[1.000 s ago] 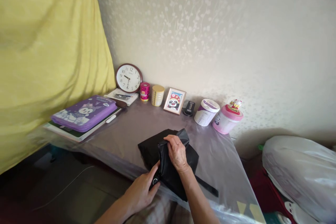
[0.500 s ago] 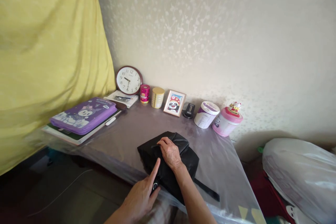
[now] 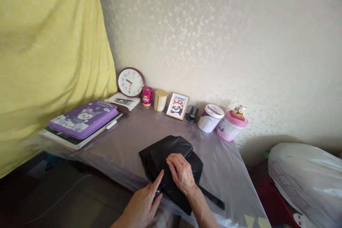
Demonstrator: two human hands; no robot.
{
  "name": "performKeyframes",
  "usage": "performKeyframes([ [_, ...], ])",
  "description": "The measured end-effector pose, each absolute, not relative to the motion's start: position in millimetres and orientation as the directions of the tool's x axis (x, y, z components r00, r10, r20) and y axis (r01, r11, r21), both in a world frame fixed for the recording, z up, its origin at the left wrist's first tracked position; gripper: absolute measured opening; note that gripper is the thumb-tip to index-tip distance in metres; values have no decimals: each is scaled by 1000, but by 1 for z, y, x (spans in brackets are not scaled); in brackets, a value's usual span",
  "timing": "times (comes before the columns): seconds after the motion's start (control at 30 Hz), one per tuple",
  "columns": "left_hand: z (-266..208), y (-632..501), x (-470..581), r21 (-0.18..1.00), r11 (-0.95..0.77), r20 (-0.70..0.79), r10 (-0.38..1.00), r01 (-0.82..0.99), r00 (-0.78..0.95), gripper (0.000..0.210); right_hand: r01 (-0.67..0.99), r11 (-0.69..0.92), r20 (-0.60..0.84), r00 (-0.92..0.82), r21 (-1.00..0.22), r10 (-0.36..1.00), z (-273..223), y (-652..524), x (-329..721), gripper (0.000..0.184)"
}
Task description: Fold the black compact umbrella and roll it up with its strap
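Observation:
A black folding umbrella lies loosely collapsed at the table's front edge, its fabric bunched in folds. Its strap trails off to the right on the tabletop. My left hand is wrapped round the dark handle end, where a small silvery ring shows, and its index finger points up along the fabric. Across the middle of the umbrella lies my right hand, fingers together and bent against a fold of the fabric; the fingertips' hold is partly hidden.
Along the wall stand a clock, a pink tin, a yellow can, a panda picture frame, a black stand, a white-purple tub and a pink-lidded tub. A purple case rests on books at left.
My right hand has slid down and right over the umbrella's fabric, toward me. My left hand keeps its hold on the handle with little movement.

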State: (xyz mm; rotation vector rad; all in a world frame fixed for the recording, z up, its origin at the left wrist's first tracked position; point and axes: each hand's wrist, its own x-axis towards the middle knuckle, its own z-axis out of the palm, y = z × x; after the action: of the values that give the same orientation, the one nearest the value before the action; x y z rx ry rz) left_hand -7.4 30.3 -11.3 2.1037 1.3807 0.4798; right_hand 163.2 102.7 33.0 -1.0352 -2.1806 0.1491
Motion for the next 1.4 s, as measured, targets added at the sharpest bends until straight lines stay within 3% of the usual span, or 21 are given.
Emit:
performKeyframes([
  [0.23,-14,31,-5,616,-302,-19,917,727,397,59,738,638,522,-462,-222,717,11,129,191,26],
  [0.43,1,30,-4,589,-238,-109,924,772,368,57,858,464,509,-303,-223,806,3,180,210,29],
  [0.53,0,30,-4,608,-224,-112,926,762,361,58,910,354,575,-174,-216,800,9,178,213,31],
  [0.63,-5,31,-6,632,-218,-98,929,743,356,58,861,452,620,-227,-233,751,17,156,204,30],
  [0.73,-9,31,-7,644,-231,-76,929,729,361,58,777,578,565,-369,-247,738,17,137,193,27],
  [0.83,-9,31,-7,646,-235,-68,930,726,361,57,789,569,519,-395,-231,758,10,142,190,27],
  [0.9,-9,31,-7,647,-230,-80,928,727,365,58,839,496,538,-318,-223,781,7,154,193,28],
  [1.03,-11,31,-7,658,-207,-95,931,723,353,58,861,444,618,-212,-249,757,15,157,191,30],
  [1.13,-11,32,-8,683,-201,-87,932,702,352,58,769,581,573,-358,-268,738,20,139,181,27],
  [1.23,-8,34,-8,705,-187,-95,931,684,353,58,745,606,526,-410,-277,745,14,131,177,26],
  [1.33,-5,34,-8,713,-160,-124,930,683,347,58,793,516,577,-266,-325,772,4,141,188,28],
  [1.4,-4,34,-8,736,-129,-144,929,665,340,58,780,456,600,-132,-428,789,0,149,203,29],
])
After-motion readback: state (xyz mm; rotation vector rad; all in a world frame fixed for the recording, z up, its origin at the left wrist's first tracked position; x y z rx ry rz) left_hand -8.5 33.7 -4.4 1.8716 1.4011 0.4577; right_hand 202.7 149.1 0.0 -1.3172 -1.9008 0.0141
